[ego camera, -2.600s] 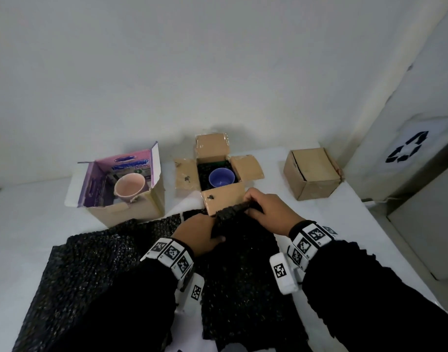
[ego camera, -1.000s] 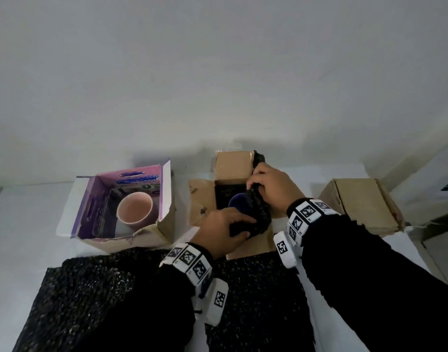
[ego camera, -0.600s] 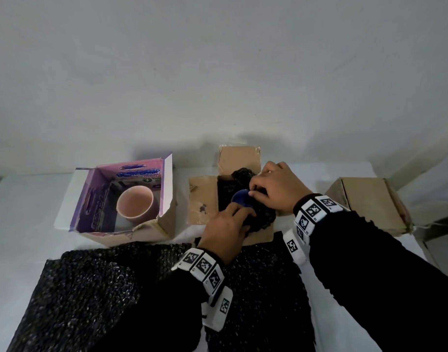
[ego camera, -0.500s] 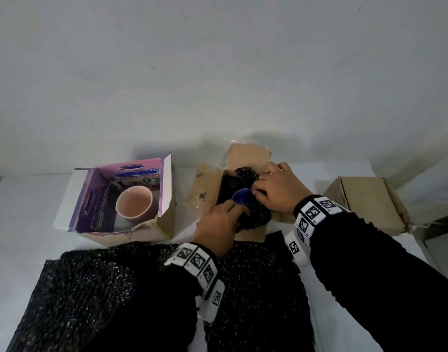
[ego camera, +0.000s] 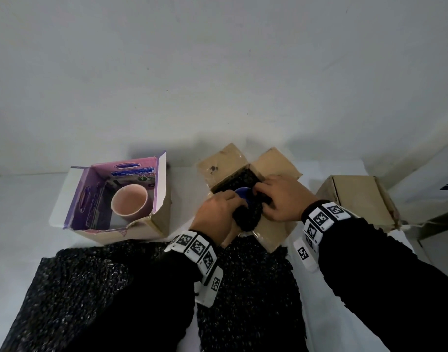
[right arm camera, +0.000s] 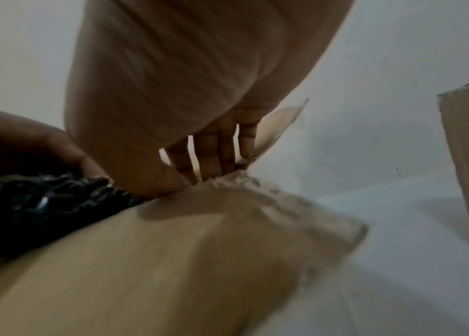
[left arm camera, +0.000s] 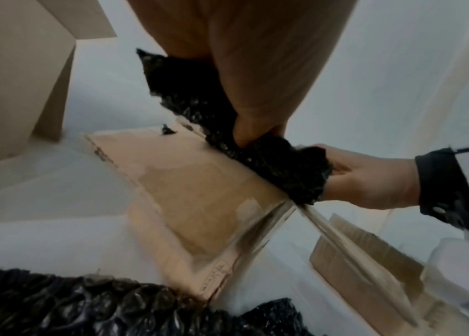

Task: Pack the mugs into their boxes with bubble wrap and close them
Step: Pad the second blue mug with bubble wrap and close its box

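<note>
Wrap (ego camera: 247, 218) is gripped by left hand (ego camera: 215, 218) and right hand (ego camera: 281, 199), tucked round blue mug (ego camera: 242, 195) inside open box (ego camera: 273, 233) at bench's far edge, likely for cushioning.

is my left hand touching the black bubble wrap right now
Touching. The left wrist view shows the left hand with fingers pinching the bubble wrap.
</note>
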A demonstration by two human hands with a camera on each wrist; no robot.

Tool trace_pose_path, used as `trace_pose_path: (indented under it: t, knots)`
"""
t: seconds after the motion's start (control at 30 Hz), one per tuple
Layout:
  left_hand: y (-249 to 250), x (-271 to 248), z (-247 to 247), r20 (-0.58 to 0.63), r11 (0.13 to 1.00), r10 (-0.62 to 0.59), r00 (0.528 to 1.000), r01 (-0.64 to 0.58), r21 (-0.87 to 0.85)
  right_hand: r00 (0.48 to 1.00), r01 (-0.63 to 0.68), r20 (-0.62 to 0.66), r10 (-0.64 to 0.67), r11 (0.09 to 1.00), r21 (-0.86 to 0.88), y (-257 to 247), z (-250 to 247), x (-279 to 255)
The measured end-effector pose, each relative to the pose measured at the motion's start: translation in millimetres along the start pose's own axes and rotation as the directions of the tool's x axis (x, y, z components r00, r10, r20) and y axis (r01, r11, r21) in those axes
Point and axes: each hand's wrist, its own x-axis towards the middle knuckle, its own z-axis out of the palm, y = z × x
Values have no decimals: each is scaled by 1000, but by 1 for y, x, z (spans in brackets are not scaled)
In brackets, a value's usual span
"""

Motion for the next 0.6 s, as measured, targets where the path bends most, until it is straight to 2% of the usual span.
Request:
trace_pose_path:
  t: [0.07, 0.2, 0.27, 0.43, 0.6]
  knots:
    - [5, 1, 1, 92, 999, -22, 996, 19, 32, 999, 11, -33, -12, 1000, -13, 3, 3, -6]
    - [7, 0, 5, 163, 971, -28, 986, -12, 240, 999, 27, -40, -29, 999, -47, 10, 10, -16]
    - [1, 1, 8, 192, 958, -65, 979, 8, 286, 999, 27, -26, -29, 999, -43, 9, 9, -17]
    - [-2, 6, 14, 154, 952, -131, 979, 81, 295, 1000, 5, -23, -5, 1000, 13, 3, 6, -23]
    - [3, 13, 18, 176, 934, -125, 976, 56, 354, 1000, 17, -8, -17, 999, 38, 3, 11, -35]
